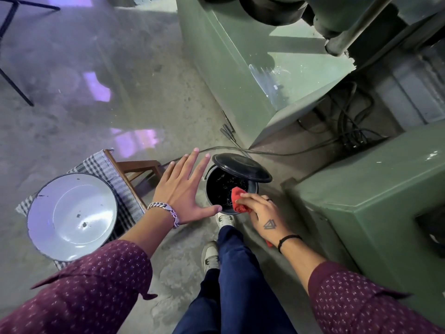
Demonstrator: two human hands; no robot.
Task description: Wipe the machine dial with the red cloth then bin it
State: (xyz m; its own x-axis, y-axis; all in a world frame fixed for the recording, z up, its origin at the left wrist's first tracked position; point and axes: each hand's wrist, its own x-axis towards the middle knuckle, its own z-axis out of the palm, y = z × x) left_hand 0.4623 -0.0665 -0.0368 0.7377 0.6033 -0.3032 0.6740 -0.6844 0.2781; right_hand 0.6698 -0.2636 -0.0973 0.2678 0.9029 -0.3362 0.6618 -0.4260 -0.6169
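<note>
Head view, looking down: I see the green machine [252, 68] filling the right side, its upper parts cut off by the frame, so I cannot make out the dial. Bare concrete floor [96, 92] lies open to the left. A white enamel basin [72, 216] sits on a checked cloth over a wooden stool [134, 169], just beside my left arm. The black bin [228, 189] stands between stool and machine base, lid [240, 166] tipped up at the far rim, the mouth open. My left hand [185, 191] hovers flat, fingers spread, the grip apart, beside the bin's near edge. My right hand [262, 214] has its grip clamped on the red cloth [238, 200], bunched over the bin's near rim; part of it is hidden under my palm.
</note>
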